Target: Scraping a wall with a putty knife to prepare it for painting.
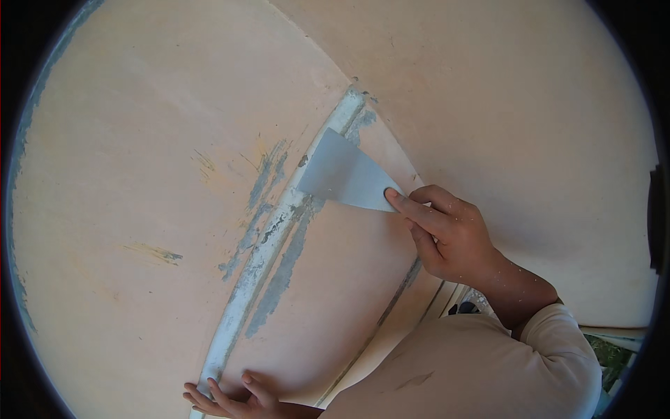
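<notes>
My right hand (454,238) pinches a wide metal putty knife (345,170), with one finger laid flat on its narrow end. Its broad edge meets a white-painted conduit or pipe (261,256) that runs slantwise along a peach-painted wall (120,209). Paint on the conduit is chipped, with dark spots near the blade. Down at the picture's lower edge, my left hand (238,402) is at the conduit's lower end, fingers spread; the rest of it is cut off by the frame. Whether its fingers press on the conduit is hard to tell.
Bare grey patches (282,277) flank the conduit where paint is gone. A second wall (523,131) joins at a corner on the right. Dark grooves (387,314) cross the lower wall. Greenery (607,356) shows at the lower right, beyond my sleeve (560,340).
</notes>
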Demonstrator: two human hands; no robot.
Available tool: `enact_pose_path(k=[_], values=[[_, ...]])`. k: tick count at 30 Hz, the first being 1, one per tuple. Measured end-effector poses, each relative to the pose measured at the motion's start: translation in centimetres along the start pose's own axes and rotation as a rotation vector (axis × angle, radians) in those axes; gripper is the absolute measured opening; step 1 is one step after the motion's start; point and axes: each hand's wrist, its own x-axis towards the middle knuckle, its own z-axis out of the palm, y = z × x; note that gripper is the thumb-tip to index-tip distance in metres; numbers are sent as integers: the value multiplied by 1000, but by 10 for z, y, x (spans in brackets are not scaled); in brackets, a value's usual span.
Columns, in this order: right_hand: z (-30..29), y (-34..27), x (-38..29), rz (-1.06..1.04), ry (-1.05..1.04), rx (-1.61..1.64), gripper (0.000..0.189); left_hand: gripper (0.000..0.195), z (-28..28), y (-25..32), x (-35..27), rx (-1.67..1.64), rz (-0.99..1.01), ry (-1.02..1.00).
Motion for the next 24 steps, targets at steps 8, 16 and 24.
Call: enact_pose_path(k=[8, 16, 24], values=[[4, 1, 5, -1, 28, 24, 52, 43, 2, 1, 1, -44, -1, 27], [6, -1, -3, 10, 35, 45, 49, 43, 0, 0, 0, -43, -10, 30], [3, -2, -6, 38, -21, 47, 56, 44, 2, 1, -3, -23, -30, 29]])
